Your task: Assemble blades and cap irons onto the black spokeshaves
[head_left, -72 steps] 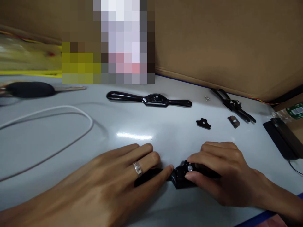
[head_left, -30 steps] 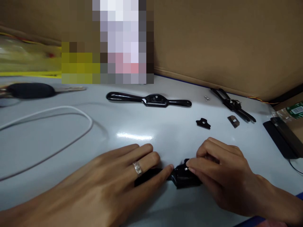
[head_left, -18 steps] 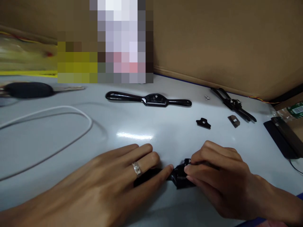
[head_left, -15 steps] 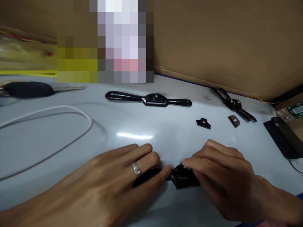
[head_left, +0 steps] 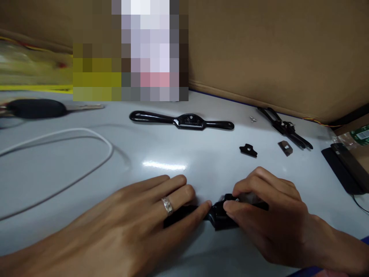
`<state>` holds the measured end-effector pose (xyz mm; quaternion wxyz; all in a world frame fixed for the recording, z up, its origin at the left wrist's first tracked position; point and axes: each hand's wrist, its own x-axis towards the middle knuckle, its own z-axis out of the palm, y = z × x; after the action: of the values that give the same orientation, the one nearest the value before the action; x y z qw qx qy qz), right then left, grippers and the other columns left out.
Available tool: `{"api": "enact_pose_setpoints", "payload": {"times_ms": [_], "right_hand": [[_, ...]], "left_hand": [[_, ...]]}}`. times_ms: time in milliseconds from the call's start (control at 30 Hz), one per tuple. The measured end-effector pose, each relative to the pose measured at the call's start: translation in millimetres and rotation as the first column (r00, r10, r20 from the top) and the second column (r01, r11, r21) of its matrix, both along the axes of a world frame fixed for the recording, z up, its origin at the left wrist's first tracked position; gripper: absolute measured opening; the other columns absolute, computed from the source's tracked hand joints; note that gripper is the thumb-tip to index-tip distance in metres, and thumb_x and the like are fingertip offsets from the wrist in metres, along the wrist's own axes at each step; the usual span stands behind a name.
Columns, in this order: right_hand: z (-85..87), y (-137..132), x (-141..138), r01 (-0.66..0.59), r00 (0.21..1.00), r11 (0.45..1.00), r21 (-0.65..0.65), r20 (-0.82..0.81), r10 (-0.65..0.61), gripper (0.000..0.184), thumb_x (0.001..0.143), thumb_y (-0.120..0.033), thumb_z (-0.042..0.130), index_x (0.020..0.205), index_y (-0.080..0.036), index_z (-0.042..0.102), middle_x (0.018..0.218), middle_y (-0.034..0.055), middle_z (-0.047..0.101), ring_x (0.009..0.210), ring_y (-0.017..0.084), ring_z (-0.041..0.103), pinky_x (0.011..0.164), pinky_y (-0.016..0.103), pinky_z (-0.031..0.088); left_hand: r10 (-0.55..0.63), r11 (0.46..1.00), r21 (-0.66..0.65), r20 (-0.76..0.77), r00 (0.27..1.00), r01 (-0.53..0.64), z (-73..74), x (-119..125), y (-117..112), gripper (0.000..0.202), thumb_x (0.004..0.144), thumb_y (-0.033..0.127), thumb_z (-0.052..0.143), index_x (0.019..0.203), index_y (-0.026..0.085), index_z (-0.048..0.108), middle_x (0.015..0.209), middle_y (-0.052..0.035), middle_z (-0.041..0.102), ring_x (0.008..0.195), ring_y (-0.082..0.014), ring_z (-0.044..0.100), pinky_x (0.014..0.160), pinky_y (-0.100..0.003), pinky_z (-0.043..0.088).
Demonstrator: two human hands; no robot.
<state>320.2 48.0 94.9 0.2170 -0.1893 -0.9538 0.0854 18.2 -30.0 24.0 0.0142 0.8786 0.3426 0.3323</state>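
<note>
While the left hand (head_left: 138, 219) lies palm down over one handle of a black tool (head_left: 220, 221), the right hand (head_left: 276, 215) works at the tool's middle. The tool rests on the pale, shiny table (head_left: 207, 165), close to the person. The left fingers are slightly spread, with the handle running beneath and between them and the foremost fingertip near the handle's inner end; whether they close underneath cannot be told. A silver ring (head_left: 167, 206) circles one of them. The right thumb and forefinger pinch a small silver screw (head_left: 237, 199) on the tool — only a glint of it shows between them.

Farther back, a second black tool (head_left: 190, 122) of similar shape lies flat. To its right are a small black plate (head_left: 248, 150) with a hole, a silver wing screw (head_left: 253, 119), a metal blade (head_left: 285, 148) and a third tool (head_left: 284, 129) with black handles. At the left, a white cable (head_left: 86, 130) curves below a key (head_left: 37, 109) with a dark head. A dark flat object (head_left: 344, 167) sits at the right — near a clear bag (head_left: 360, 134) with a green label. Brown cardboard (head_left: 273, 46) stands behind.
</note>
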Motion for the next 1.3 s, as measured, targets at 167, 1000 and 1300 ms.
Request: {"api": "enact_pose_setpoints", "payload": {"times_ms": [167, 1000, 1300], "right_hand": [[-2.4, -1, 2, -0.004, 0.999, 0.999, 0.047, 0.036, 0.002, 0.031, 0.107, -0.003, 0.065, 0.104, -0.024, 0.088, 0.102, 0.0029, 0.081, 0.086, 0.019, 0.066, 0.066, 0.035, 0.044], [3.5, -1, -2, 0.014, 1.000, 0.998, -0.065, 0.013, -0.013, 0.036, 0.111, 0.002, 0.062, 0.091, -0.021, 0.081, 0.089, 0.0035, 0.076, 0.077, 0.017, 0.062, 0.065, 0.031, 0.047], [-1.3, 13, -11, 0.110, 0.986, 0.802, -0.587, -0.040, -0.164, 0.025, 0.115, -0.007, 0.085, 0.099, -0.024, 0.095, 0.088, -0.0021, 0.090, 0.076, 0.015, 0.082, 0.072, 0.026, 0.061]], "left_hand": [[0.020, 0.999, 0.028, -0.009, 1.000, -0.020, -3.4, 1, 0, 0.050, 0.122, 0.004, 0.047, 0.154, 0.025, 0.080, 0.110, -0.0056, 0.084, 0.095, -0.0271, 0.077, 0.081, -0.043, 0.062], [0.052, 0.999, 0.017, -0.016, 0.999, -0.052, 2.3, 4, 1, 0.048, 0.123, 0.004, 0.044, 0.147, 0.027, 0.079, 0.110, -0.0005, 0.082, 0.093, -0.0220, 0.075, 0.083, -0.039, 0.060], [0.039, 0.998, 0.055, -0.048, 0.998, -0.036, 6.8, 7, 5, 0.043, 0.126, 0.003, 0.043, 0.137, 0.023, 0.080, 0.103, -0.0030, 0.080, 0.086, -0.0231, 0.071, 0.075, -0.041, 0.055]]}}
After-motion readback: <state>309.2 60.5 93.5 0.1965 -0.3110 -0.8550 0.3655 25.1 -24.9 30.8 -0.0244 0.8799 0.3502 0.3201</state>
